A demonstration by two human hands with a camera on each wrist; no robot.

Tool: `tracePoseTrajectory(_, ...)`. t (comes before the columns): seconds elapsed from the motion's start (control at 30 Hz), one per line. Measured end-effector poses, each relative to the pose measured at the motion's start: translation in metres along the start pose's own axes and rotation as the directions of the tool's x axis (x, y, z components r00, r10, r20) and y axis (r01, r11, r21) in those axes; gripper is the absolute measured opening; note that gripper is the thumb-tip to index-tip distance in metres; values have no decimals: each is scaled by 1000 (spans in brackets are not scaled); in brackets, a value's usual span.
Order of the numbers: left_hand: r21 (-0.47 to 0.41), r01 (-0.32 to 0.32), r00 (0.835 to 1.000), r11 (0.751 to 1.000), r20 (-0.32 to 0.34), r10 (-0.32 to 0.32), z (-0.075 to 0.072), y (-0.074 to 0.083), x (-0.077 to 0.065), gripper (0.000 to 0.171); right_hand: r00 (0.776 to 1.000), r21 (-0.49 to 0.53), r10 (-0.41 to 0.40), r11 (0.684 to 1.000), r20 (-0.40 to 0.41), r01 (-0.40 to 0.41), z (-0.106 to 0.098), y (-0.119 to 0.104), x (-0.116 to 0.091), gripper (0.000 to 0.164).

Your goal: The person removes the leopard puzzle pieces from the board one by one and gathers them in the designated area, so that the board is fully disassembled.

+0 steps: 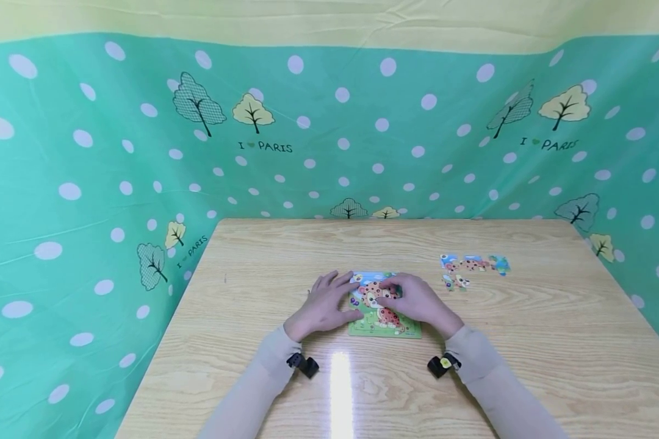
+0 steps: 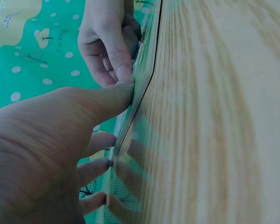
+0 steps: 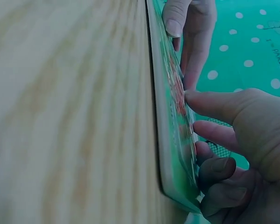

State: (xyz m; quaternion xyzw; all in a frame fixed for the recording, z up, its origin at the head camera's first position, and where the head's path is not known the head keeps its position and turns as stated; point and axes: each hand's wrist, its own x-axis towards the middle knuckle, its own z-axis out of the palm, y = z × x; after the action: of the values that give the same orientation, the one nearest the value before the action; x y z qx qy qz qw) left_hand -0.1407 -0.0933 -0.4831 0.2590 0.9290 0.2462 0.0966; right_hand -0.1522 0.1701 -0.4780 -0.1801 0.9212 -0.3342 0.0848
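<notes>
A cartoon jigsaw puzzle board [image 1: 360, 328] with a spotted animal on green and blue lies flat on the wooden table. My left hand [image 1: 324, 306] rests at its left side, fingers spread and fairly straight, with the thumb on the lower left part. In the left wrist view, the left fingertips [image 2: 113, 140] meet the board's edge. Over the board's right half, my right hand [image 1: 414, 299] has thumb and index finger about a puzzle piece [image 1: 387, 294], low against the picture. Its other fingers [image 3: 217, 170] are curled beside the board; the palm hides part of the picture.
Several loose puzzle pieces [image 1: 472, 264] lie in a row to the right of the board, with more pieces [image 1: 454, 281] just in front of them. A green dotted cloth [image 1: 329, 122] hangs behind the table [image 1: 527, 353] and along its sides.
</notes>
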Motion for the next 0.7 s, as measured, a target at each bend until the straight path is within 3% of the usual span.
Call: tracePoseTrajectory(0.7, -4, 1, 1000, 1000, -3, -1, 1, -1, 1, 77, 997, 15, 72, 997, 21, -73, 1, -3, 2, 39)
